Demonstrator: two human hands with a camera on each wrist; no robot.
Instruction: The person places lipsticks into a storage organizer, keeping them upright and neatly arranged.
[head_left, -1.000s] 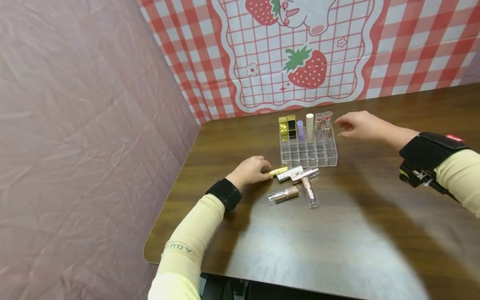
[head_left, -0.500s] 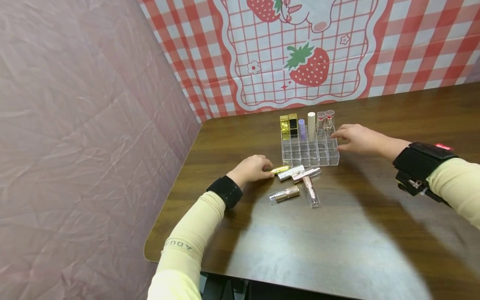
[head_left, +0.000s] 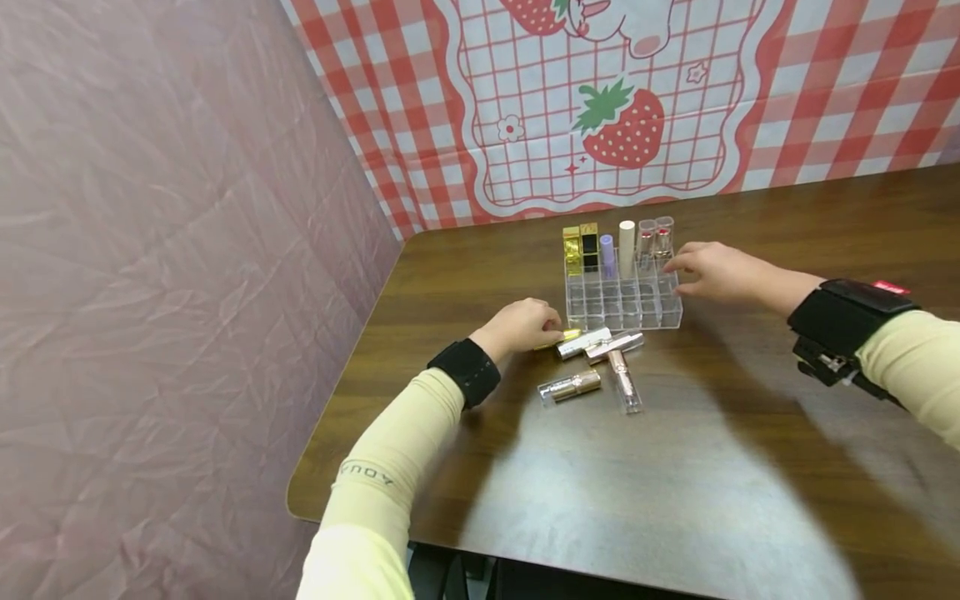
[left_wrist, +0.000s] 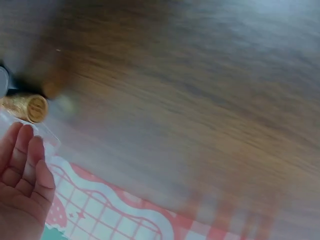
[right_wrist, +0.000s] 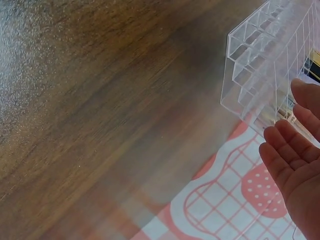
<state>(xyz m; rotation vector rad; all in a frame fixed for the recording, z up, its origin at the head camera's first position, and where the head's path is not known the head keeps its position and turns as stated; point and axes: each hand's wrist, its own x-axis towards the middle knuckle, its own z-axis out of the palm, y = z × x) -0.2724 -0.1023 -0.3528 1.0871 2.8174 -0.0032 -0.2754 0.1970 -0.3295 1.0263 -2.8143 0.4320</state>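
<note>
My left hand [head_left: 525,325] is low over the table, at a gold lipstick tube [head_left: 572,335] whose near end it covers. In the left wrist view its fingers are loosely bent, with their tips right beside the gold tube [left_wrist: 30,107]; the thumb is hidden there. At the right side of a clear stepped lipstick organizer [head_left: 622,323] is my right hand [head_left: 712,268], fingertips close to the wall and thumb apart from the fingers. Gold, black, purple, cream and clear-capped lipsticks stand in the organizer's back row.
In front of the organizer lie a silver tube [head_left: 583,343], a silver-pink one [head_left: 615,347], a rose-gold one [head_left: 624,383] and a gold one with a clear end [head_left: 570,387]. A strawberry-print cloth [head_left: 622,133] hangs behind the table, and pink fabric [head_left: 187,250] at the left.
My left hand has shifted right, further over the gold lipstick tube. My right hand has come down to the organizer's right side and then stayed there. The head view has tilted slightly.
</note>
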